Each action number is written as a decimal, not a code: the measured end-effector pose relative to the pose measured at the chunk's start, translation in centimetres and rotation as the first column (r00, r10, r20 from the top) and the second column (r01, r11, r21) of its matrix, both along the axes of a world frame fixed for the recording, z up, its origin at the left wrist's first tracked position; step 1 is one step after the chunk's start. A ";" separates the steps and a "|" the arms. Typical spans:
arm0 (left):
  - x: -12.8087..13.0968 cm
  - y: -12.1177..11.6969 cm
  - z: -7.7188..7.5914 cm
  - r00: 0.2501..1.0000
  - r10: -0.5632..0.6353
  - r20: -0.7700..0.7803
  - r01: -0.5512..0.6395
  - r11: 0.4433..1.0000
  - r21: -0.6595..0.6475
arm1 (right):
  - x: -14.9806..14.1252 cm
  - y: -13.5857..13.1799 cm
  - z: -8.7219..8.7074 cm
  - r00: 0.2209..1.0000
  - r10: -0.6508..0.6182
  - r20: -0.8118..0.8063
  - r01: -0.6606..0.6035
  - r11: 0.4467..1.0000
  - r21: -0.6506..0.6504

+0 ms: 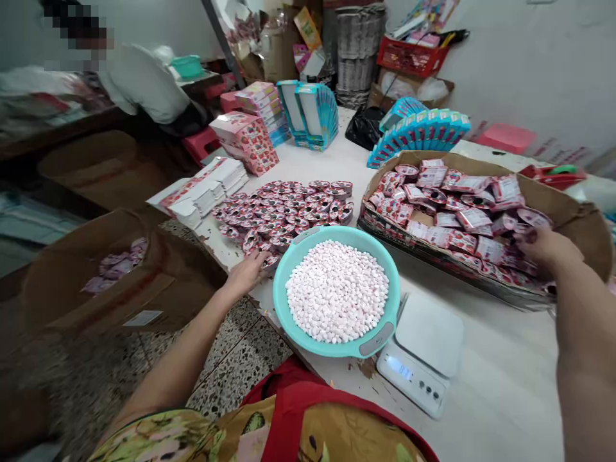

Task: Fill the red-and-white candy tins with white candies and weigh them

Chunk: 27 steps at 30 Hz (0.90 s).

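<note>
My left hand [248, 273] is at the near edge of a group of small open-topped printed packs [289, 208], its fingers closed on one pack [270, 262]. My right hand [548, 250] reaches into the right end of a cardboard box [433, 273] of similar pink-and-white packs [474, 219]. Its fingers are curled at a pack there; their tips are partly hidden. Between my hands sits a turquoise basin [280, 289] full of small white candy-like pieces [337, 292]. Right beside it, a white digital scale [428, 333] has a lit display and a bare plate.
Flat white printed cartons [206, 189] lie at the table's left edge. Strawberry-print boxes [248, 141] and blue display boxes [312, 115] stand behind. A large carton [120, 276] with packs is on the floor at left. Another person [144, 83] bends over a far table.
</note>
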State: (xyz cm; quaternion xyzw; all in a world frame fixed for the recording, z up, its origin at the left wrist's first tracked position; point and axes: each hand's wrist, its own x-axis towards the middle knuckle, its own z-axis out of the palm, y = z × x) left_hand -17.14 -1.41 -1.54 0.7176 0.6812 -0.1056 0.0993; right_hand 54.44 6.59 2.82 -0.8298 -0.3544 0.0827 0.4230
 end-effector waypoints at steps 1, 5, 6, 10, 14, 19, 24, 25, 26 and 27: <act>0.5 0.2 -1.5 1.000 0.022 0.005 -0.022 0.999 0.048 | -1.0 -0.9 0.9 1.000 0.015 0.017 -0.013 0.995 -0.101; 1.6 0.5 -5.2 0.991 0.126 0.041 -0.132 0.966 0.222 | -7.4 -6.6 3.9 0.985 0.170 -0.014 -0.164 0.964 0.208; 1.5 0.6 -5.5 0.990 0.132 0.050 -0.141 0.960 0.244 | -9.3 -8.2 4.2 0.958 0.285 -0.047 -0.260 0.922 0.286; 0.8 0.7 -5.2 0.988 0.130 0.088 -0.152 0.934 0.324 | -16.7 -13.9 3.4 0.838 0.527 -0.143 -0.409 0.778 0.477; 2.1 1.3 -2.7 0.915 -0.016 0.403 -0.195 0.857 0.477 | -22.6 -17.3 1.5 0.680 0.536 -0.500 -0.227 0.803 0.551; 9.4 4.9 -1.4 0.738 -0.342 0.582 0.102 0.908 0.406 | -26.9 -17.7 -0.4 0.525 0.396 -0.753 -0.095 0.907 0.411; 18.9 4.9 -2.2 0.797 -0.301 0.524 0.325 0.944 0.049 | -26.6 -18.6 -0.4 0.493 0.376 -0.785 0.130 0.860 0.494; 20.1 4.3 -2.3 0.820 -0.271 0.503 0.308 0.951 0.011 | -26.3 -18.9 -0.4 0.504 0.388 -0.771 0.137 0.846 0.515; 20.9 3.6 -2.4 0.835 -0.249 0.491 0.297 0.955 -0.021 | -26.0 -19.3 -0.4 0.529 0.393 -0.752 0.125 0.841 0.527; 21.4 2.9 -2.5 0.836 -0.238 0.494 0.302 0.952 -0.053 | -25.8 -19.6 -0.5 0.566 0.388 -0.727 0.107 0.840 0.531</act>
